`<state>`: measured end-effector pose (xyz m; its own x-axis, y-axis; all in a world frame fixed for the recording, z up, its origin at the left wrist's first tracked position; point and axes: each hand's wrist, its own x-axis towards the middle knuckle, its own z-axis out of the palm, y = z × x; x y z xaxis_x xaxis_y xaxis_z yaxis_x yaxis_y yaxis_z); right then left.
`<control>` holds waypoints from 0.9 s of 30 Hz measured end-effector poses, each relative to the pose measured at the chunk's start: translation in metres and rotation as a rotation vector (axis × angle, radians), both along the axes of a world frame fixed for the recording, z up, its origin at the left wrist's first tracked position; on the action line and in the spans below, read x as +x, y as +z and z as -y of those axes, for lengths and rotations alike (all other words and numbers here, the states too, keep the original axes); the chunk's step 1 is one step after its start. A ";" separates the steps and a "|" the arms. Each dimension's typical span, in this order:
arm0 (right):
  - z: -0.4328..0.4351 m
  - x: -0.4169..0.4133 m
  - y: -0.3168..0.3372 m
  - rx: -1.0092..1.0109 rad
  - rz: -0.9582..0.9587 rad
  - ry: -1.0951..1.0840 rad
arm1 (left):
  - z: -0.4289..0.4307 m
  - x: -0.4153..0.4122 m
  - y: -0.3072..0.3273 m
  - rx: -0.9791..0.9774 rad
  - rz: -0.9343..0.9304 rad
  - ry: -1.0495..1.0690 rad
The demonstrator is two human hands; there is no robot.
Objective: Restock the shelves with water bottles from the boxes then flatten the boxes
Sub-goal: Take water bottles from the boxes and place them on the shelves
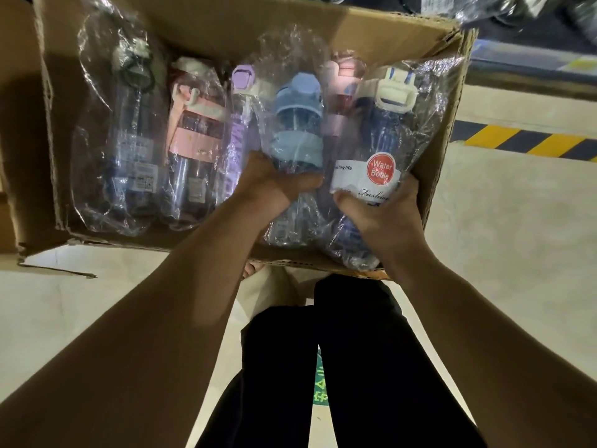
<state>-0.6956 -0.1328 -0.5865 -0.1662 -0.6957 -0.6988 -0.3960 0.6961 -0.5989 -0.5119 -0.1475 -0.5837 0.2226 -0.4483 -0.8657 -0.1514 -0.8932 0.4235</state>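
Against the right wall of the cardboard box, the right hand curls round the navy water bottle; the left hand grips the light-blue bottle beside it, wrapped bottles crowding the left.

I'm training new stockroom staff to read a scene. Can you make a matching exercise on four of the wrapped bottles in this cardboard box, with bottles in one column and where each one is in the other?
Bottles
1. Light-blue-lidded plastic-wrapped bottle
2. Dark blue bottle with white lid and red round sticker
3. Pink-banded bottle with white lid
4. Dark bottle with black lid

Places
A. Leftmost in the cardboard box
B. Gripped by the right hand
C. Lying untouched just left of the purple bottle
D. Gripped by the left hand

Pairs: 1-D, 2-B, 3-C, 4-A.
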 end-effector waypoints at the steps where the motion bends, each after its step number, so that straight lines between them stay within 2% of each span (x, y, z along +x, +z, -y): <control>1: -0.001 0.001 0.006 -0.007 -0.002 0.003 | -0.001 0.000 0.004 -0.014 -0.002 0.036; 7: -0.003 -0.002 0.074 -0.022 0.027 0.032 | -0.023 0.010 0.063 -0.136 0.057 0.140; 10: -0.003 -0.006 0.125 -0.024 0.068 0.037 | -0.027 0.030 0.120 -0.194 -0.052 0.149; 14: -0.003 -0.005 0.216 -0.078 0.062 0.073 | -0.034 0.045 0.222 -0.266 -0.149 0.127; 18: -0.005 -0.006 0.330 -0.173 0.035 0.140 | -0.038 0.049 0.343 -0.367 -0.133 0.123; 22: -0.006 -0.010 0.444 -0.224 0.109 0.120 | -0.042 0.051 0.465 -0.517 -0.146 0.100; 27: -0.008 -0.013 0.577 -0.421 0.139 0.145 | -0.058 0.058 0.590 -0.681 -0.102 0.102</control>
<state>-0.7087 -0.1246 -0.0096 0.0294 -0.9328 -0.3593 -0.3674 0.3242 -0.8717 -0.4544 -0.0898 0.0064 0.2249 -0.8800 -0.4184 -0.0108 -0.4316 0.9020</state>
